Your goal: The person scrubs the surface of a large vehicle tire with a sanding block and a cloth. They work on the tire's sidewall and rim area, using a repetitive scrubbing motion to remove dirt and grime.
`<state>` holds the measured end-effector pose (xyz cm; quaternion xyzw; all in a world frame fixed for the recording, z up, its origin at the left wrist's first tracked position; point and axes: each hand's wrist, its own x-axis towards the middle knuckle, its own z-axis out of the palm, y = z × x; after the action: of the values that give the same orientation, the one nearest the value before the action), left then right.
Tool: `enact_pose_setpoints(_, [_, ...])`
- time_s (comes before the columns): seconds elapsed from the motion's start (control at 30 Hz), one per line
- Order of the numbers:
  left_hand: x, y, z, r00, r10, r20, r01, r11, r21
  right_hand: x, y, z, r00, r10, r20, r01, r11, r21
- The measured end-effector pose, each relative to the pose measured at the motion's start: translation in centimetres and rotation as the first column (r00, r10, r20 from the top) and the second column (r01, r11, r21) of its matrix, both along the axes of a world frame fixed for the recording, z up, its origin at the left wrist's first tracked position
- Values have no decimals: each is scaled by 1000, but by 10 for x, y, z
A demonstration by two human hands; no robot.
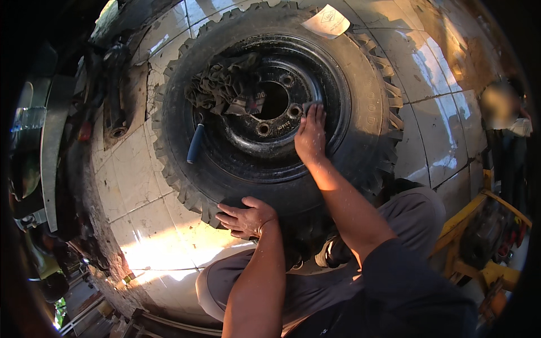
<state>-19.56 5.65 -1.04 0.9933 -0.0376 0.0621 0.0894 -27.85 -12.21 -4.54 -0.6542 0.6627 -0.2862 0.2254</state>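
Note:
A big lugged tyre [360,112] lies flat on the floor in front of me, mounted on a black steel wheel rim [248,147] with bolt holes around a central hole. My right hand [311,132] presses a small dark piece of sandpaper [307,105] against the rim, right of the central hole; its fingers partly hide the piece. At the tyre's near edge rests my left hand [248,218], fingers spread and holding nothing. A crumpled dark cloth [220,84] covers the rim's left part. Below it lies a tool with a blue handle [195,143], its upper end partly hidden.
On the tyre's far edge lies a pale printed sheet [327,22]. Tiled floor [445,135] surrounds the tyre, with sunlit patches. A yellow metal frame [456,225] stands at the right, near my knee. Dark metal parts [115,96] lie to the left. A person [504,112] is at the far right.

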Motion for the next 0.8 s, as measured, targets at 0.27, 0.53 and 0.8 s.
enact_pose_setpoints(0.27, [1, 2, 1, 1000, 11, 22, -11, 1000, 7, 9, 18, 4, 999, -12, 46, 9, 997, 74])
enact_pose_setpoints(0.53, [0, 2, 4, 1000, 19, -16, -19, 1000, 11, 19, 31, 10, 995, -86, 50, 78, 987, 140])
enact_pose_setpoints(0.8, [-3, -2, 6, 1000, 8, -21, -8, 1000, 6, 12, 3, 11, 962, -162, 221, 139, 983, 119])
